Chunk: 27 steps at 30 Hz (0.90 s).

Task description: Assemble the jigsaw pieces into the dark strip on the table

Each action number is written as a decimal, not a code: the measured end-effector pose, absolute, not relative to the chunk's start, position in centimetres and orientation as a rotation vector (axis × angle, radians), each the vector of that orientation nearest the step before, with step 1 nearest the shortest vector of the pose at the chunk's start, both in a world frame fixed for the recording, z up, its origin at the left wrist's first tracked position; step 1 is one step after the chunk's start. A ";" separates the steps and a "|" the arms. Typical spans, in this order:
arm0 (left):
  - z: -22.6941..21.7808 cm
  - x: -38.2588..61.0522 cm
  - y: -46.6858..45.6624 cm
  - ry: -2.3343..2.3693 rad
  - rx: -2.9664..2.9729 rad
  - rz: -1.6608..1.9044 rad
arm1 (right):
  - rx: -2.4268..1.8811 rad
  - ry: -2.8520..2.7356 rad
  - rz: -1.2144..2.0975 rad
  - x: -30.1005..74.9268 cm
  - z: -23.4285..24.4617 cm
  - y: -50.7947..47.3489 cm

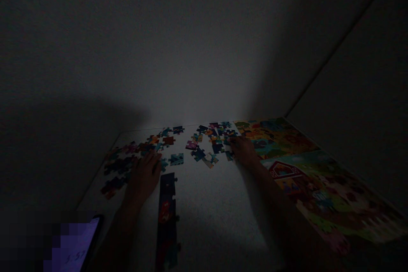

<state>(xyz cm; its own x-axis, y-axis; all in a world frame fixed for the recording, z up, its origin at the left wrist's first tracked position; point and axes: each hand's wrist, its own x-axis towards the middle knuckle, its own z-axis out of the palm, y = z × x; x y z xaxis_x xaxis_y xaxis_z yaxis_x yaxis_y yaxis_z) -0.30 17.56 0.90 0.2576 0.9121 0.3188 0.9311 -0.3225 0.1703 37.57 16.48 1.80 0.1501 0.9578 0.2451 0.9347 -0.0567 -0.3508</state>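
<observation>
In dim light, my left hand (145, 174) lies flat with its fingers stretched over the right side of a heap of loose jigsaw pieces (119, 165). My right hand (245, 151) reaches into a second scatter of jigsaw pieces (198, 153), its fingers bent together on a dark jigsaw piece (227, 140) at the scatter's right side. Between the hands lies a single teal jigsaw piece (176, 159). Nearer to me, a joined strip of dark pieces (167, 208) with a red figure runs toward the bottom edge. The darkness blurs the fingertips.
Colourful illustrated sheets (306, 178) with a barn and animals cover the right side of the white table (210, 208). A lit phone (79, 242) lies at the lower left, partly pixelated. A pale wall (191, 51) rises behind the table's far edge.
</observation>
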 end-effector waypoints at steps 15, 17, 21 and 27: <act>0.4 -0.6 17.9 -1.765 -2.485 -0.672 | -1.954 -1.792 0.098 38.0 0.7 16.9; 0.5 -0.6 17.8 -1.778 -2.481 -0.652 | -1.945 -1.776 0.092 38.0 0.5 17.0; 0.7 -0.2 17.3 -1.824 -2.438 -0.613 | -1.938 -1.736 0.128 38.0 0.5 17.0; 1.3 0.2 16.7 -1.867 -2.447 -0.616 | -1.907 -1.687 0.128 37.6 0.7 17.2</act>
